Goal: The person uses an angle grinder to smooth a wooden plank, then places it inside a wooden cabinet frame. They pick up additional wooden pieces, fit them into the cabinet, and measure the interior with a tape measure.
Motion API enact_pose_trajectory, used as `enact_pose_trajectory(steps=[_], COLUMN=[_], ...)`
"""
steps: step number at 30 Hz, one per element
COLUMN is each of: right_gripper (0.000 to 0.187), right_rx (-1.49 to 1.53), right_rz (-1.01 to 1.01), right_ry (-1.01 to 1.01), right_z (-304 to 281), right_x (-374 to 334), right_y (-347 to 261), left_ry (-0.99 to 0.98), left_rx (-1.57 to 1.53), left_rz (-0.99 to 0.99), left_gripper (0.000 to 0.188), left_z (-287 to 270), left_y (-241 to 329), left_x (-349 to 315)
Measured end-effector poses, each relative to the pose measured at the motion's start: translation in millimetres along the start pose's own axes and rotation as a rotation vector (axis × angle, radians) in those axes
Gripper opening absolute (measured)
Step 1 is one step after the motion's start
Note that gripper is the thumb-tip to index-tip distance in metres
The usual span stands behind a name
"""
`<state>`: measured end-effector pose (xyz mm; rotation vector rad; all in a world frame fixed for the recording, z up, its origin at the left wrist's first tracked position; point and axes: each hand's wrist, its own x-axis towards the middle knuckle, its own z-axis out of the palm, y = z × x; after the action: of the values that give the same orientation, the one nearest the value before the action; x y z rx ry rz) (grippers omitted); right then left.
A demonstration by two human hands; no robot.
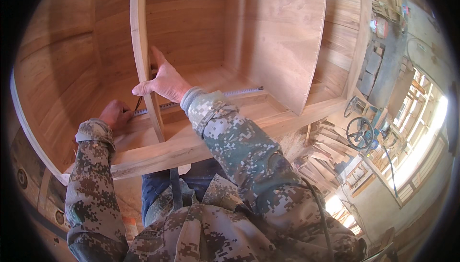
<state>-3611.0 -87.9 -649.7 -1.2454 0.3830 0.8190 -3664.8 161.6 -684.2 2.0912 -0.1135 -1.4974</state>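
Inside a large wooden cabinet frame (158,159), a narrow wooden upright (139,32) stands slightly tilted left of centre. My right hand (167,81) is closed about this upright, its thumb across the front and its index finger pointing up; the other fingers are partly hidden. Lower left, my left hand (116,113) has its fingers curled at the near end of a pale tape measure (239,91). The tape lies along the cabinet's lower rail, passes the upright and stops near a wooden divider panel (290,41). A dark cord (139,103) hangs beside the upright.
The cabinet's front rail (187,153) crosses just before my body. To the right are a machine with a black handwheel (360,133), a heap of wood offcuts (323,154) and bright windows (424,137). A dark cable (320,209) runs by my right sleeve.
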Motion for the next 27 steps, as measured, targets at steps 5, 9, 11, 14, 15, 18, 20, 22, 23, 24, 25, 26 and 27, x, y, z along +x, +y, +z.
enact_pose_trajectory(steps=[5,9,11,14,15,18,20,22,23,24,25,26,27], right_gripper=[0.115,0.109,0.108,0.112,0.113,0.119,0.121,0.123,0.124,0.125,0.125,0.126,0.126], right_rx=[-0.066,-0.083,-0.026,-0.053,-0.058,-0.045,-0.033,-0.032,-0.039,-0.046,-0.036,-0.025,-0.013], right_rz=[-0.016,-0.126,-0.047,-0.023,0.011,0.0,-0.007,-0.022,-0.031,-0.042,-0.029,-0.017,-0.013], right_ry=[-0.029,-0.031,-0.071,-0.053,-0.038,-0.058,-0.058,-0.06,-0.065,-0.069,-0.067,-0.064,-0.058], right_z=[0.9,3.5,3.3,2.6,2.6,1.8,1.4,1.1,1.0,1.0,1.1,1.2,1.6], right_x=[-3.3,-3.8,-2.2,-0.4,-0.2,-0.1,0.2,1.0,1.4,1.7,2.0,2.4,2.6], right_y=[-7.0,-10.0,-8.2,-4.7,-3.7,-2.1,-0.7,1.2,2.4,3.7,4.9,5.4,5.9], left_ry=[-0.046,-0.019,-0.046,-0.065,-0.044,0.001,0.0,-0.027,-0.037,-0.047,-0.052,-0.055,-0.055], left_rx=[0.054,0.025,0.048,0.031,0.019,-0.028,-0.039,-0.031,-0.023,-0.014,-0.007,0.0,0.006], left_rz=[0.136,0.08,0.006,-0.008,0.014,0.043,0.032,0.004,-0.007,-0.018,-0.019,-0.031,-0.032], left_gripper=[0.03,0.028,0.028,0.028,0.027,0.027,0.027,0.028,0.028,0.029,0.03,0.03,0.031], left_z=[1.4,-1.7,-3.0,-2.2,-1.2,0.8,0.5,-1.0,-1.9,-2.5,-3.0,-3.4,-3.3], left_y=[-6.3,-2.1,-2.1,-5.0,-5.9,-7.2,-6.8,-5.8,-5.1,-4.7,-4.2,-3.8,-3.5], left_x=[1.4,-1.9,-1.2,1.0,1.6,2.0,1.7,1.5,1.5,1.4,1.4,1.4,1.3])
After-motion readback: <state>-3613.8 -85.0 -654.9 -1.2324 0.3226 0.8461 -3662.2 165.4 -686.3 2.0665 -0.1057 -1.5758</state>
